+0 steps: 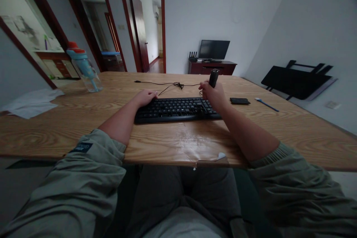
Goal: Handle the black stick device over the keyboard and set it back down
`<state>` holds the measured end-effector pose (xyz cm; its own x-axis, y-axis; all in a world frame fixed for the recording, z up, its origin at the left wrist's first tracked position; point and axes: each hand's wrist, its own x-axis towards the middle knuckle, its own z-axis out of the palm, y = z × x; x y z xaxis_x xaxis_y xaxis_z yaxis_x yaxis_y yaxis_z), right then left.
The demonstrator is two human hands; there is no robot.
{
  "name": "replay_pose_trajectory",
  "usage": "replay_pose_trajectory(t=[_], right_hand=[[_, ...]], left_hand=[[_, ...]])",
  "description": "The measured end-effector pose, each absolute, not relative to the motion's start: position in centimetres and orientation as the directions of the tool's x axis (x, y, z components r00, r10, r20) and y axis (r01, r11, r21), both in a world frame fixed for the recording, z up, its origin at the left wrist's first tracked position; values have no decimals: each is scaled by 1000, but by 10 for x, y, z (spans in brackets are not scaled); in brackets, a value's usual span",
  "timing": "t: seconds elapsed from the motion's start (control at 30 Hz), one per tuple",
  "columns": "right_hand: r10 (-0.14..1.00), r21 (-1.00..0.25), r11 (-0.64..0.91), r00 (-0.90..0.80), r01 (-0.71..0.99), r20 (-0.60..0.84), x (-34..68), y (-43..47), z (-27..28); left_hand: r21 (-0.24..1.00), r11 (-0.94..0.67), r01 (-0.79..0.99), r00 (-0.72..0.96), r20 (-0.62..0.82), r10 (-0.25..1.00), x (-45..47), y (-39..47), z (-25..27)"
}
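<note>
A black keyboard (pixel 175 108) lies flat on the wooden table in front of me, with several gaps visible among its keys. My left hand (pixel 145 97) is closed over the keyboard's upper left corner. Above the right end of the keyboard, my right hand (pixel 213 92) is wrapped round a black cylindrical handheld tool (pixel 214 78). The tool's top end points up; its lower part is hidden by the hand and blends into the dark keys. A black cable (pixel 178 85), partly bundled, runs behind the keyboard.
Right of the keyboard lie a flat black piece (pixel 240 101) and a blue brush (pixel 267 105) with white bristles. A water bottle (pixel 85 67) stands at the far left beside white paper (pixel 35 102). The table's worn front edge (pixel 173 161) is close to my lap.
</note>
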<state>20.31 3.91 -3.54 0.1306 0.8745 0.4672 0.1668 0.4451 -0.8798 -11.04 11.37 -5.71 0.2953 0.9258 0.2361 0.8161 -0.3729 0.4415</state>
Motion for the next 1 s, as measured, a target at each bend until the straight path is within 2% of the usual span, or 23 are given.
replay_pose_trajectory(t=[0.07, 0.13, 0.2, 0.27, 0.4, 0.57, 0.67, 0.8, 0.9, 1.0], right_hand=[[818, -772, 501, 78, 392, 570, 223, 36, -34], [807, -635, 512, -71, 579, 586, 242, 31, -32], [853, -527, 496, -273, 690, 445, 257, 25, -29], [885, -448, 466, -390, 763, 255, 265, 17, -27], [921, -317, 384, -383, 867, 69, 260, 3, -25], [917, -200, 396, -398, 896, 30, 243, -4, -29], [912, -223, 407, -406, 886, 50, 242, -1, -31], [912, -350, 409, -364, 843, 190, 265, 9, -28], [931, -489, 349, -234, 799, 281, 302, 18, -26], [975, -610, 170, -43, 774, 217, 347, 21, -31]], left_hand=[[442, -365, 820, 290, 229, 929, -110, 114, -57], [440, -378, 814, 299, 241, 923, -111, 115, -58], [440, -392, 808, 306, 255, 917, -112, 116, -59], [443, -389, 808, 303, 254, 919, -113, 116, -60], [427, -365, 828, 290, 231, 929, -113, 116, -59], [413, -388, 824, 309, 247, 918, -113, 114, -57], [413, -384, 826, 312, 233, 921, -113, 113, -57], [411, -362, 836, 299, 210, 931, -113, 111, -55], [407, -361, 839, 303, 202, 931, -112, 110, -54], [405, -368, 837, 312, 199, 929, -112, 111, -54]])
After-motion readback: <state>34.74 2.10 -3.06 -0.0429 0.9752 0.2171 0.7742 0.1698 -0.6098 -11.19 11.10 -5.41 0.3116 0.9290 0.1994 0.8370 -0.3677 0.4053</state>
